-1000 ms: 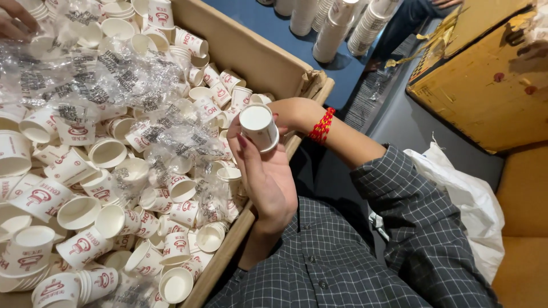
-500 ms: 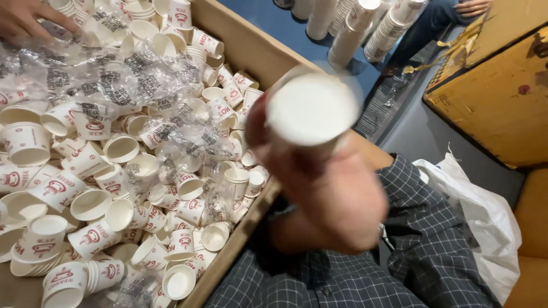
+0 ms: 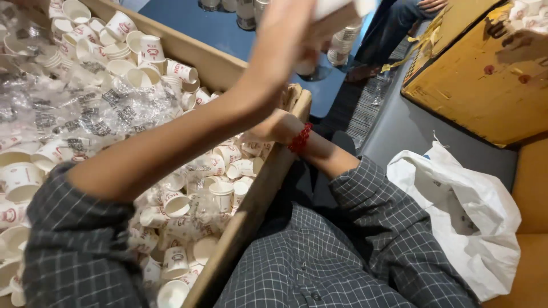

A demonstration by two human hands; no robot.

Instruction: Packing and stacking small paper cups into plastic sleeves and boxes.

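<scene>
My left arm reaches up and across the view, and my left hand [image 3: 288,34], blurred near the top edge, grips a white paper cup [image 3: 342,8] that is cut off by the frame. My right hand [image 3: 264,129], with a red bracelet [image 3: 300,138] on its wrist, sits low at the corner of the big cardboard box [image 3: 251,211]; my left forearm hides most of it, so its fingers cannot be seen. The box is full of loose white paper cups with red print [image 3: 171,202] and crumpled clear plastic wrap [image 3: 85,111].
Tall cup stacks [image 3: 246,12] stand on the blue floor [image 3: 188,23] beyond the box. Another person's legs [image 3: 394,25] show at the top right. A yellow-brown carton [image 3: 474,80] sits at the right, with a white plastic bag [image 3: 462,211] beside my lap.
My left hand has swung the cup from in front of my chest up and away to the top of the view. My right hand has dropped to the box corner.
</scene>
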